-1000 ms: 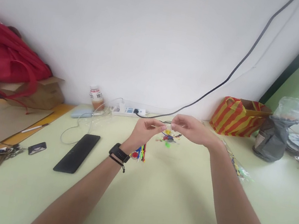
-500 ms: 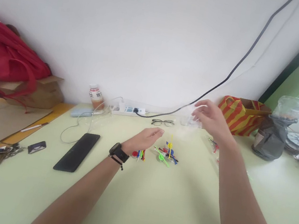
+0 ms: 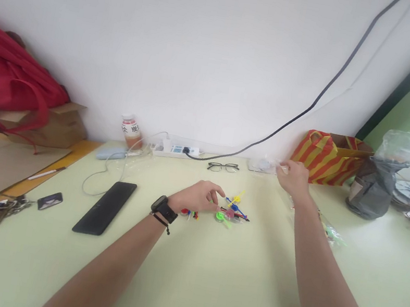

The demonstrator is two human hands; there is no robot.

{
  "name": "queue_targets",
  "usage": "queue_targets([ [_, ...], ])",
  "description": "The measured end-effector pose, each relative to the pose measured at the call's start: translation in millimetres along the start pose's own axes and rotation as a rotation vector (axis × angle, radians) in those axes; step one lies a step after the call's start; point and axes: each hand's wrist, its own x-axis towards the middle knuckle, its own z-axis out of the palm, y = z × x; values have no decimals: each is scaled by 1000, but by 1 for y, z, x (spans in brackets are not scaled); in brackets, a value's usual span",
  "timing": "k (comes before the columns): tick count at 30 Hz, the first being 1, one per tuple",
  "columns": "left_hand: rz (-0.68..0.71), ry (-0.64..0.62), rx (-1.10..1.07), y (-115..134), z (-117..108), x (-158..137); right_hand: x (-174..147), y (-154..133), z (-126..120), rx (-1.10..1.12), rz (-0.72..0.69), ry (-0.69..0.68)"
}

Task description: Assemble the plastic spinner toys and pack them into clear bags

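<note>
The small, bright plastic pieces with round hubs and thin arms seem only part-way dealt with: a loose yellow, blue, green and red pile (image 3: 235, 207) lies mid-bench (image 3: 202, 280), unsorted as far as shows. A smaller multicoloured group of thin plastic sticks (image 3: 195, 215) lies apart, partly hidden by the left hand (image 3: 199, 196). More coloured bits sit inside a clear, crinkled plastic bag (image 3: 328, 231) beside the right forearm, apparently yet to be handled. The left hand's fingers are parted at the pile's left edge; whether they touch a piece is unclear. The right hand (image 3: 293, 177) is near a clear plastic packet (image 3: 263, 165) by the wall, its fingers bunched; I cannot tell whether they grip anything.
</note>
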Motion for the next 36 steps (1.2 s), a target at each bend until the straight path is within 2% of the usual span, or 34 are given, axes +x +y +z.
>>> queue_targets([
  [2, 18, -11, -95, 3, -2, 0, -3, -22, 3, 39, -112, -160],
  [4, 33, -32, -200, 7, -5, -1, -12, -45, 9, 130, -317, -508],
  [6, 39, -71, -297, 12, -8, -3, -25, -65, 16, 175, -433, -801],
  [8, 43, -86, -352, 17, -11, -5, -38, -79, 24, 148, -464, -1029],
  [10, 46, -60, -374, 20, -14, -7, -46, -84, 29, 80, -436, -1186],
  [14, 41, 34, -398, 25, -23, -11, -44, -78, 25, -72, -387, -1349],
  [16, 24, 84, -391, 27, -30, -14, -39, -76, 17, -174, -361, -1372],
  [18, -6, 136, -368, 29, -35, -16, -36, -78, 8, -199, -345, -1307],
  [20, -31, 194, -344, 31, -39, -18, -37, -86, 1, -83, -372, -1170],
  [22, -38, 278, -329, 32, -41, -18, -42, -97, -1, 111, -405, -1090],
  [25, -39, 420, -313, 31, -41, -15, -54, -115, 7, 367, -395, -1109],
  [31, 60, 569, -234, 24, -41, -9, -70, -130, 35, 576, -399, -948],
  [33, 77, 550, -173, 22, -43, -10, -73, -131, 41, 665, -325, -929],
  [36, 42, 343, -174, 17, -46, -15, -75, -130, 46, 758, -193, -904],
])
